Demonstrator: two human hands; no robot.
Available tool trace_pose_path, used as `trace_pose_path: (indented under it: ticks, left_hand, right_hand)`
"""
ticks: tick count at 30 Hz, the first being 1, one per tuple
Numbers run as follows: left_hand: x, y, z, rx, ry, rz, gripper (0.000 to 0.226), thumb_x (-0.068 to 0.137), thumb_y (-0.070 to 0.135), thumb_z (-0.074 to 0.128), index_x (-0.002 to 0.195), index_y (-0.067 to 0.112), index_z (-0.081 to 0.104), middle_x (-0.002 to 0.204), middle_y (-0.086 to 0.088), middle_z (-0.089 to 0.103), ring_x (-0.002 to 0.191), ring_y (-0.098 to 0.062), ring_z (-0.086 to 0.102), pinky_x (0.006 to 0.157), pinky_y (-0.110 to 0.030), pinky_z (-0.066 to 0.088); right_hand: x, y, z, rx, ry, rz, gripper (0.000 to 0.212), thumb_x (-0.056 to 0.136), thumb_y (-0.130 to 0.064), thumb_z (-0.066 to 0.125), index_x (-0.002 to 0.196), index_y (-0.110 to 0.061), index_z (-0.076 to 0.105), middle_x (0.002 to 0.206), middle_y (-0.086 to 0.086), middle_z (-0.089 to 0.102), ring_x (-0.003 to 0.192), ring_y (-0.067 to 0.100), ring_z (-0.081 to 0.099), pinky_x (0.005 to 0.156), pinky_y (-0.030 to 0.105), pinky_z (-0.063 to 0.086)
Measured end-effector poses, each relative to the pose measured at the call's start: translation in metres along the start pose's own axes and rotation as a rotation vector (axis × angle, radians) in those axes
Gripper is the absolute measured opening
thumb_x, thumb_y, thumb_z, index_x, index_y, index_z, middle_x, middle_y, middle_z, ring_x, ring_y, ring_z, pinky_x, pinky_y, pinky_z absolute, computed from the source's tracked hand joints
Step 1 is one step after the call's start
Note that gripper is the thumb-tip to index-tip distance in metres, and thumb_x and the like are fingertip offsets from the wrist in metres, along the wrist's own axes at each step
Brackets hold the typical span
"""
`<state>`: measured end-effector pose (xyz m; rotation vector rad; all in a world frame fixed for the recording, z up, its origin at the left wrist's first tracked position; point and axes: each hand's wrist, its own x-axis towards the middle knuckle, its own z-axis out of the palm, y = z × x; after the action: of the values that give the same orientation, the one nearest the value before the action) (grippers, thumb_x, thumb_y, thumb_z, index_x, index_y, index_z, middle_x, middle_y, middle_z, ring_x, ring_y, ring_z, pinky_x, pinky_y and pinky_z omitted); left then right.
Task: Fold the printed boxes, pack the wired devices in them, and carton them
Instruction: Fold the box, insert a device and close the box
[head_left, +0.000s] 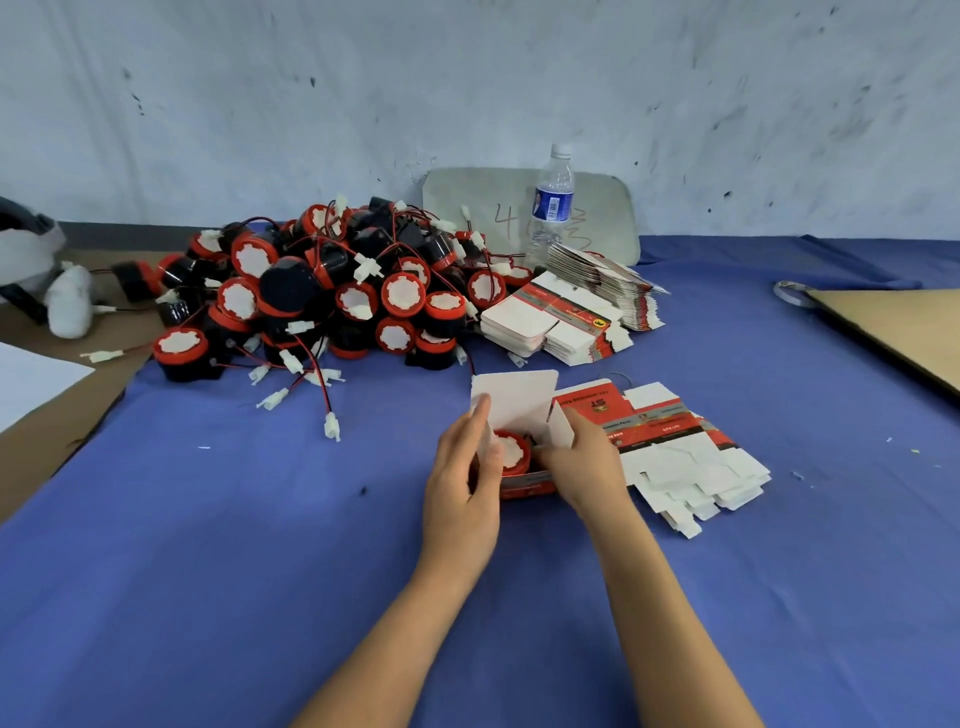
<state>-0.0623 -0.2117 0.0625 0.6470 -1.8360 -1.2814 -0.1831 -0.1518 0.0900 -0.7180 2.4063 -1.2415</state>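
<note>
Hands (460, 488) on open red-white box (519, 402)

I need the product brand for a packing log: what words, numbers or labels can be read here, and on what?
"4": handwritten on the grey board leaning on the wall; the scribbles beside it are unreadable.
"ST": apparently, on the red panel of the printed box, partly hidden by the right hand.
Water bottle label: blurred, unreadable.
Stacks of flat boxes: print too small to read.
</note>
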Motion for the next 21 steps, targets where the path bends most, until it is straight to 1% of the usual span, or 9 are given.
trace_pose_path:
  ticks: [3,6,9,10,12,14,15,18,21]
  left_hand:
    - [0.004,-0.004,0.000,0.009,-0.026,-0.022,0.041,0.099,0.019,0.053,0.125,0.050,0.050,0.133,0.026,0.040,0.121,0.018,0.038,0.092,0.003,0.029]
    - [0.005,-0.008,0.005,0.101,-0.019,-0.018,0.031,0.096,0.010,0.057,0.120,0.028,0.067,0.136,0.021,0.037,0.116,0.013,0.043,0.089,0.003,0.033]
    - [0.007,-0.010,0.007,0.113,0.013,-0.037,0.027,0.096,0.010,0.056,0.117,0.020,0.070,0.140,0.023,0.035,0.120,0.007,0.044,0.094,-0.003,0.037]
    - [0.007,-0.009,0.006,0.116,0.022,-0.038,0.028,0.096,0.009,0.055,0.117,0.019,0.070,0.140,0.024,0.035,0.121,0.006,0.044,0.095,-0.005,0.037]
    - [0.008,-0.009,0.005,0.114,0.032,-0.037,0.028,0.096,0.008,0.055,0.117,0.019,0.070,0.141,0.023,0.035,0.123,0.004,0.043,0.099,-0.010,0.038]
    - [0.008,-0.009,0.004,0.114,0.028,-0.043,0.028,0.097,0.008,0.054,0.117,0.019,0.070,0.145,0.020,0.034,0.125,0.002,0.043,0.100,-0.014,0.040]
    - [0.008,-0.008,0.003,0.118,0.028,-0.043,0.028,0.097,0.008,0.054,0.117,0.020,0.070,0.145,0.021,0.034,0.124,0.004,0.042,0.098,-0.012,0.040]
    - [0.008,-0.008,0.004,0.103,0.047,-0.039,0.027,0.096,0.011,0.056,0.116,0.022,0.071,0.139,0.028,0.035,0.119,0.013,0.042,0.091,-0.002,0.037]
    - [0.006,-0.008,0.004,0.103,0.050,-0.047,0.025,0.095,0.017,0.060,0.117,0.021,0.070,0.140,0.026,0.036,0.122,0.012,0.041,0.095,-0.008,0.039]
  right_hand:
    - [-0.004,0.003,0.003,-0.051,0.006,-0.071,0.017,0.091,-0.020,0.053,0.107,-0.025,0.059,0.101,0.000,0.065,0.094,0.025,0.060,0.081,0.043,0.051]
    - [-0.007,0.005,0.005,-0.150,0.017,-0.176,0.019,0.099,-0.024,0.042,0.113,-0.021,0.054,0.112,0.002,0.060,0.099,0.025,0.056,0.081,0.041,0.048]
    - [-0.011,0.005,0.009,-0.204,-0.031,-0.253,0.021,0.099,-0.031,0.037,0.113,-0.021,0.049,0.111,-0.002,0.059,0.094,0.021,0.054,0.074,0.036,0.041]
    - [-0.012,0.006,0.009,-0.199,-0.060,-0.264,0.026,0.097,-0.034,0.035,0.116,-0.020,0.048,0.113,-0.002,0.059,0.096,0.021,0.053,0.076,0.037,0.041]
    - [-0.013,0.006,0.009,-0.184,-0.120,-0.292,0.054,0.087,-0.044,0.031,0.132,-0.017,0.044,0.123,0.000,0.056,0.109,0.022,0.047,0.092,0.042,0.040]
    - [-0.013,0.007,0.008,-0.158,-0.160,-0.293,0.079,0.076,-0.057,0.024,0.143,-0.018,0.036,0.133,-0.001,0.052,0.119,0.021,0.041,0.105,0.045,0.031]
    - [-0.014,0.007,0.009,-0.138,-0.168,-0.285,0.083,0.074,-0.061,0.021,0.145,-0.021,0.033,0.137,-0.003,0.050,0.123,0.019,0.039,0.109,0.045,0.027]
    - [-0.011,0.009,0.012,-0.092,-0.165,-0.244,0.069,0.085,-0.053,0.023,0.149,-0.027,0.026,0.136,-0.005,0.050,0.128,0.018,0.038,0.111,0.043,0.021]
    - [-0.008,0.009,0.015,-0.110,-0.142,-0.252,0.051,0.100,-0.029,0.032,0.150,-0.026,0.023,0.128,-0.002,0.055,0.124,0.018,0.043,0.108,0.042,0.025]
